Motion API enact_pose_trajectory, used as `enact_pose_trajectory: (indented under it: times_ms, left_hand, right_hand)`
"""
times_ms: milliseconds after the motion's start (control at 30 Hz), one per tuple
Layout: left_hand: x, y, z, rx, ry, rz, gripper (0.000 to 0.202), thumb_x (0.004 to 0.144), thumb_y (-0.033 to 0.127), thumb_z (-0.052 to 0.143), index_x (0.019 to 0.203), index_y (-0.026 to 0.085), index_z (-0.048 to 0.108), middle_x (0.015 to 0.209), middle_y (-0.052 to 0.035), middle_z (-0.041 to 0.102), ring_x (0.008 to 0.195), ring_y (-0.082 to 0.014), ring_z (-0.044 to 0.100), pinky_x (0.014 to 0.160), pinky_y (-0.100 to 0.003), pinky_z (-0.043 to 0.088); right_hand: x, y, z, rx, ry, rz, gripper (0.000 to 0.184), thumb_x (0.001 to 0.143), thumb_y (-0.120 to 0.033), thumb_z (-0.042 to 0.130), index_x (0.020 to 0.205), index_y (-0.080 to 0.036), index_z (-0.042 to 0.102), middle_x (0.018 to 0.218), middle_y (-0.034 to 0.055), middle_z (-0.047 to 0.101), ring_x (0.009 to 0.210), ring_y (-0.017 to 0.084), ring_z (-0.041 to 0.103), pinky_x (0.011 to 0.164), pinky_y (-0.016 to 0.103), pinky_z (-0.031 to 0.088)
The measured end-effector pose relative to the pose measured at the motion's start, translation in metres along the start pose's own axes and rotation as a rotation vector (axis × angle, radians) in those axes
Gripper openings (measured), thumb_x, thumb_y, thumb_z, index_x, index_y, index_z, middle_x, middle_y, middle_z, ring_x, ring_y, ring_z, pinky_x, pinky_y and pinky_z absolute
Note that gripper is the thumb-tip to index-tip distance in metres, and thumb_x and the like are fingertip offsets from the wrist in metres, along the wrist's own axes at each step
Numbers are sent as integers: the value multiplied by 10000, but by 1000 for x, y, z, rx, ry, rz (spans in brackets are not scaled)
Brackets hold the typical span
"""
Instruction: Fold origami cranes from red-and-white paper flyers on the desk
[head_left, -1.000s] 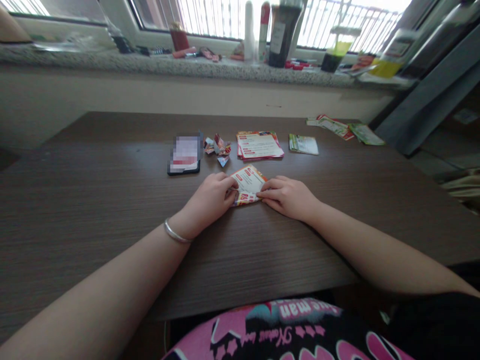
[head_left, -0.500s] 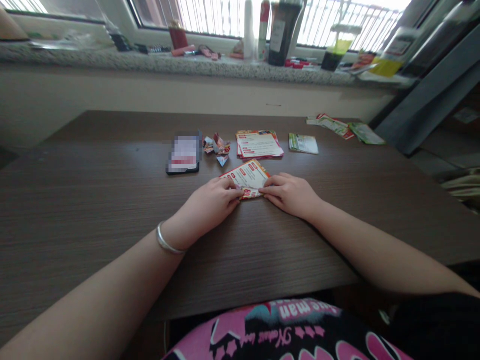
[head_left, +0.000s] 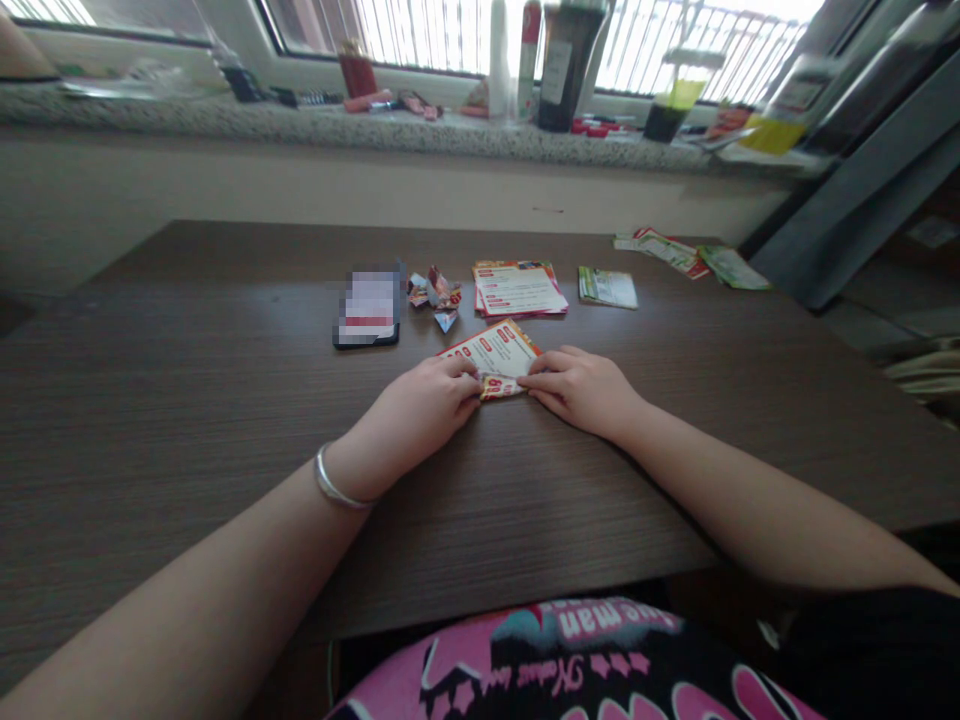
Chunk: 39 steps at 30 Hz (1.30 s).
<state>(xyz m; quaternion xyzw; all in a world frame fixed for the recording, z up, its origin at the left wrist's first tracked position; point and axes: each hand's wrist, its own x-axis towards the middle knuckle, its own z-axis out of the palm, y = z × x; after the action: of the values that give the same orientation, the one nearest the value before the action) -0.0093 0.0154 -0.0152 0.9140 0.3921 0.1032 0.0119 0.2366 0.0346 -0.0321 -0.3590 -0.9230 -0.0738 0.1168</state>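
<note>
A printed red-and-white paper leaflet (head_left: 495,355) lies partly folded on the dark wooden table (head_left: 187,400), just past my fingertips. My left hand (head_left: 420,410), a silver bangle on its wrist, has curled fingers pinching the leaflet's near left edge. My right hand (head_left: 581,390) presses its fingertips on the near right edge. The two hands almost meet over the fold.
Behind the leaflet lie a black phone (head_left: 367,310), small folded paper figures (head_left: 436,293), a stack of the same leaflets (head_left: 517,290) and a green card pile (head_left: 607,288). More leaflets (head_left: 675,255) sit far right. Bottles crowd the stone windowsill (head_left: 300,125).
The leaflet's far flap has dropped flatter and swung slightly left. My left hand has slid a little toward me along the fold; the right hand stays put.
</note>
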Motion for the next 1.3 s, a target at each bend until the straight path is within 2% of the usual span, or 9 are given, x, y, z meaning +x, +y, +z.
enact_pose_trajectory:
  times_ms: [200, 433, 733, 1167, 1300]
  left_hand:
    - [-1, 4, 0, 63, 15, -9, 300, 960, 251, 423, 1099, 186, 681, 1096, -94, 672, 1059, -245, 595, 1013, -415, 445]
    - [-3, 12, -1, 119, -5, -109, 331, 953, 309, 439, 1206, 257, 646, 1090, -114, 636, 1041, -286, 586, 899, -441, 496]
    - [-3, 15, 0, 170, -5, -143, 328, 944, 301, 450, 1201, 257, 649, 1107, -106, 633, 1062, -289, 582, 888, -422, 510]
    - [-2, 20, 2, 230, 26, -143, 295, 943, 279, 456, 1134, 232, 676, 1075, -94, 665, 1016, -267, 605, 838, -393, 519]
    - [-3, 21, 1, 242, 5, -137, 312, 950, 296, 447, 1179, 237, 651, 1076, -99, 661, 1023, -274, 606, 823, -394, 517]
  right_hand:
    - [1, 0, 0, -3, 4, -1, 322, 978, -359, 434, 1111, -284, 718, 1071, 41, 695, 909, 197, 580, 707, 310, 433]
    - [4, -1, 1, 7, 12, 9, 316, 973, -346, 444, 1093, -268, 725, 1061, 48, 702, 914, 205, 585, 721, 320, 435]
    - [4, 3, 4, 145, 49, 95, 209, 922, -327, 543, 979, -229, 719, 1024, 21, 729, 931, 193, 629, 785, 312, 458]
    - [5, 5, 3, 141, 23, 103, 266, 940, -356, 511, 996, -255, 750, 1048, 26, 719, 957, 192, 607, 789, 315, 458]
    - [5, 5, 3, 146, 19, 105, 264, 940, -355, 513, 1003, -260, 751, 1049, 26, 717, 961, 189, 604, 792, 313, 455]
